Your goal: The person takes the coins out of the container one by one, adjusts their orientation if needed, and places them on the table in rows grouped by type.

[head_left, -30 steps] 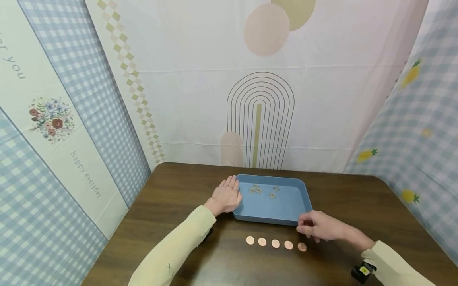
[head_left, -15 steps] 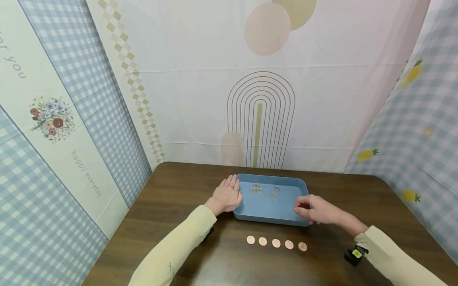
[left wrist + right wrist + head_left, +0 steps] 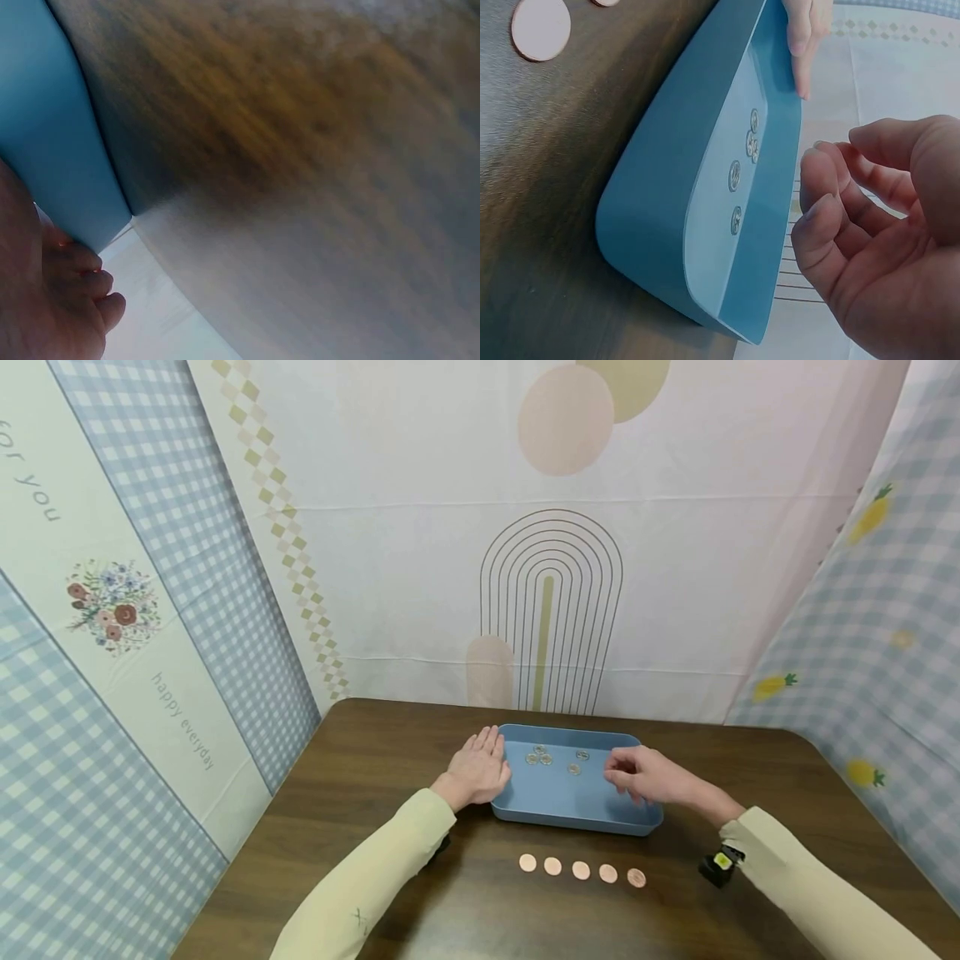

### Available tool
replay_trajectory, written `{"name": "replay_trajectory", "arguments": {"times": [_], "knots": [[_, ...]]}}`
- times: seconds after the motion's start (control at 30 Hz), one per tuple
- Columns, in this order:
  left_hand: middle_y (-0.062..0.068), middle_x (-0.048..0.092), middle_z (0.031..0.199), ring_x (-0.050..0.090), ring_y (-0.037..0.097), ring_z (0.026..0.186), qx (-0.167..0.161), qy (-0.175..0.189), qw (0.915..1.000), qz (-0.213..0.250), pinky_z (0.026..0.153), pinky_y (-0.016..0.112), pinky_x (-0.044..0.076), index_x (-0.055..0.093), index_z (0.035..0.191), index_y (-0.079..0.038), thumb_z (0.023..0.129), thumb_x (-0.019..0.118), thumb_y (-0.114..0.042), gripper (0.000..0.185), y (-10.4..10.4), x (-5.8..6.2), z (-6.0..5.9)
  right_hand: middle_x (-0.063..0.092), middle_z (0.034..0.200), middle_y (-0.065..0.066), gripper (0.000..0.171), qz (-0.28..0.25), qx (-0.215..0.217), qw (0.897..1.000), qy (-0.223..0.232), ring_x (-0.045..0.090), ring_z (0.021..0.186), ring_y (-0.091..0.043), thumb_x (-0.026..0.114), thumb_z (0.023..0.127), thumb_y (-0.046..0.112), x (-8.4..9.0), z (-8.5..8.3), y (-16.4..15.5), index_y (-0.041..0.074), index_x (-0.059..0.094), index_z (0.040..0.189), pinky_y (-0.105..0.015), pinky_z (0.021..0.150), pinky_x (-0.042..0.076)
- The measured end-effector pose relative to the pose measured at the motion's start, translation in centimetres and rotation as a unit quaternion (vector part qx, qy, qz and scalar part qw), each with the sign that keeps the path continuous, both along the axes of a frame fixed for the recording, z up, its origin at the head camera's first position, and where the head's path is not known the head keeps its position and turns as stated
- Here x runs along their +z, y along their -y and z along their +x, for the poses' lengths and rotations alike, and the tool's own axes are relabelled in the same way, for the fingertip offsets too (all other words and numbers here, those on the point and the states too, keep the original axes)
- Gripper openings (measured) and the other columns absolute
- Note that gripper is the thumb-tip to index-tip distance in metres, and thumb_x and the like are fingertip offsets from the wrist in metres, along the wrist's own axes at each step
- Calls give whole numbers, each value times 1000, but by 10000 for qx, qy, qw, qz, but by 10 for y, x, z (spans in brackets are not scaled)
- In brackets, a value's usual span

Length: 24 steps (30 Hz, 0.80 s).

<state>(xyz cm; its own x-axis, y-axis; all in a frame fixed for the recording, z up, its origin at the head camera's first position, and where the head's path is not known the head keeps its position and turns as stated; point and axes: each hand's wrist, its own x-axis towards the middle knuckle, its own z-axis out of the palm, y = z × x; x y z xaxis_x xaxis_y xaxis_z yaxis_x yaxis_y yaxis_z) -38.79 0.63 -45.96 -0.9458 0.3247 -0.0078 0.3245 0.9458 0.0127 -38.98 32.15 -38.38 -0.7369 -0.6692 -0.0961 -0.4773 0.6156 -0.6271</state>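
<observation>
— Start at the fingers: how do they lie?

— The right hand [image 3: 647,776] hovers over the right part of the blue tray [image 3: 573,817], fingers loosely curled and apart, nothing between them. The left hand [image 3: 477,768] lies flat, fingers straight and together, pressed against the tray's left wall.

— Where are the coins?

— Five silver coins [image 3: 555,757] lie loose on the tray floor toward the far side, just left of the right fingertips. Five copper coins [image 3: 581,870] sit in a row on the wooden table [image 3: 375,760] in front of the tray.

— How would a silver one handle?

— Likely light, rigid and thin, slippery on smooth plastic. I would pinch it by its edges, or slide it to the wall first.
</observation>
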Motion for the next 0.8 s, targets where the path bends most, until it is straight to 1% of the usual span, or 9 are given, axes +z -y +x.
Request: {"name": "replay_trajectory", "arguments": {"times": [0.1,0.2,0.33,0.47,0.57,0.67,0.8], "knots": [[15,19,164,16,28,153,18,2,10000,-4,124,40,18,23,155,-1,103,21,-35,62,0,0,-1,61,75,-13,16,-49,-58,10000,37,58,55,-33,55,100,20,-2,-7,4,8,61,92,-27,42,45],[15,18,164,16,28,153,31,6,10000,-3,124,40,18,23,155,-1,103,21,-36,63,-1,-1,-1,62,75,-12,13,-44,-130,9999,42,59,54,-29,55,100,19,-6,-16,7,10,61,92,-28,43,45],[15,18,164,15,27,153,44,25,10000,-48,124,40,18,22,155,-1,103,21,-36,62,0,-1,-2,63,77,-12,16,43,-207,9998,27,59,54,-24,55,99,18,-10,-29,12,4,63,101,-29,43,46],[15,18,164,16,27,153,36,5,10000,-49,124,40,19,23,155,-2,103,21,-36,62,1,-1,0,64,77,-11,22,112,-362,9993,7,59,55,-25,57,98,17,-14,-37,16,0,63,110,-30,44,46],[15,18,164,17,27,153,7,-2,10000,-4,124,40,19,23,155,-2,103,21,-35,62,2,-2,0,63,77,-7,22,183,-532,9984,36,60,57,-26,58,97,17,-17,-42,18,0,63,111,-30,44,46],[15,19,164,17,27,153,-17,-2,10000,-6,124,40,19,23,155,-2,103,22,-35,62,2,-3,1,62,76,-6,21,207,-657,9976,105,60,57,-27,59,97,17,-20,-45,21,1,63,111,-29,45,46],[15,18,164,17,27,153,-10,3,10000,-12,124,40,19,23,155,-2,103,22,-36,62,3,-2,3,63,77,-11,20,233,-755,9968,132,59,54,-26,60,96,18,-24,-52,24,4,64,110,-30,45,46]]}}
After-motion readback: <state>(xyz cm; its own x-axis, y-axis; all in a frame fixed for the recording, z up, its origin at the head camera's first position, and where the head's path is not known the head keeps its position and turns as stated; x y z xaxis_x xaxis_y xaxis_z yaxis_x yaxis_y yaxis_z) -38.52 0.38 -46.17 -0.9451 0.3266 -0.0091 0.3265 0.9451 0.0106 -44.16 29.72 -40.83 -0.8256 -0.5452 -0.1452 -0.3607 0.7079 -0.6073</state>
